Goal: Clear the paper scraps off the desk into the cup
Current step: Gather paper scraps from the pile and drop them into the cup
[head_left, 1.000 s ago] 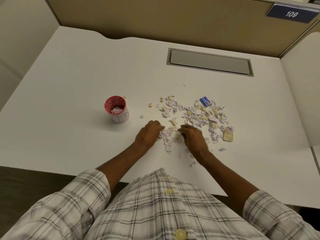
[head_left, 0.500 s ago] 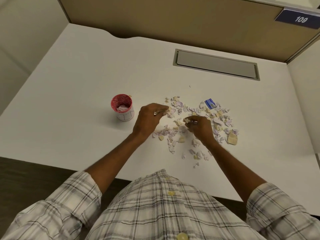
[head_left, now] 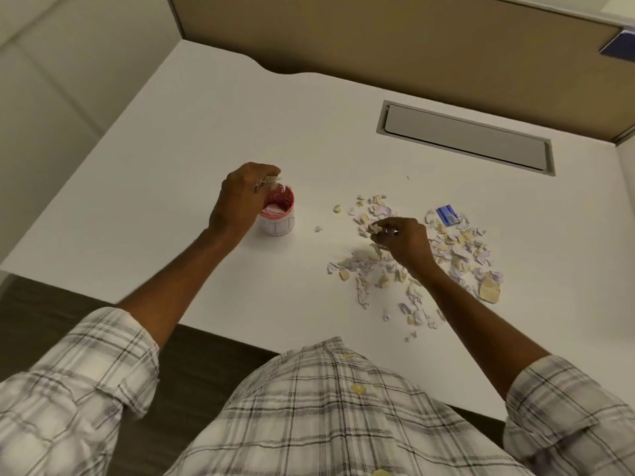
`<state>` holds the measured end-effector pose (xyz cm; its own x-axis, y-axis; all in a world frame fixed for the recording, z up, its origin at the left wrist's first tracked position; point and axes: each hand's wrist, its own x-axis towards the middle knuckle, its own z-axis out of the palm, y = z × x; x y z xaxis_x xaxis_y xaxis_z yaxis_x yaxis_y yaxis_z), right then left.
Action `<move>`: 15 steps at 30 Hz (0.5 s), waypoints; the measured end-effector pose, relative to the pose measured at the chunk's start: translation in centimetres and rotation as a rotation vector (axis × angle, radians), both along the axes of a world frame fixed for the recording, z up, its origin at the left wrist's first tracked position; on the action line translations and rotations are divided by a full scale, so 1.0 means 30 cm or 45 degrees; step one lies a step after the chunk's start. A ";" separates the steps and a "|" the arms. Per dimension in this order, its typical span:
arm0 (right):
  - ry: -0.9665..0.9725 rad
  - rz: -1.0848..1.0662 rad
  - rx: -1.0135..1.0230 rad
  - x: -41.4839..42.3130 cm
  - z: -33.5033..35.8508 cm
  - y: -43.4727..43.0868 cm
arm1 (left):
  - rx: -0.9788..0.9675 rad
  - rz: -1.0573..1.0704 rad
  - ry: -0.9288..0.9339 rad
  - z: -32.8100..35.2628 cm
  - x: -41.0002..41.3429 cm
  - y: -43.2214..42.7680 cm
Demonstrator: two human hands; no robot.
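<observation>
A small white cup (head_left: 279, 225) with a red inside stands on the white desk (head_left: 171, 166), some paper lying in it. My left hand (head_left: 242, 197) hovers over the cup's rim, fingers pinched on a few paper scraps. A spread of cream and pale purple paper scraps (head_left: 457, 249) lies to the right of the cup. My right hand (head_left: 403, 240) is over the left part of that pile, pinching a few scraps between fingertips.
A small blue card (head_left: 447, 214) lies at the far edge of the scraps. A grey cable flap (head_left: 464, 137) is set into the desk behind. Beige partition walls close the back and right. The desk's front edge runs just before my shirt.
My left hand has carried scraps from the pile leftward to above the cup. My right hand has lifted a pinch of scraps from the pile. The view has shifted left.
</observation>
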<state>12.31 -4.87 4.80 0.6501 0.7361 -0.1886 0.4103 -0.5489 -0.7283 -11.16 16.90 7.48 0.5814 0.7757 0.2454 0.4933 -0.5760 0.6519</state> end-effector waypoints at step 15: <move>0.333 0.195 0.230 -0.228 0.164 0.421 | -0.161 -0.028 0.027 -0.036 -0.023 0.015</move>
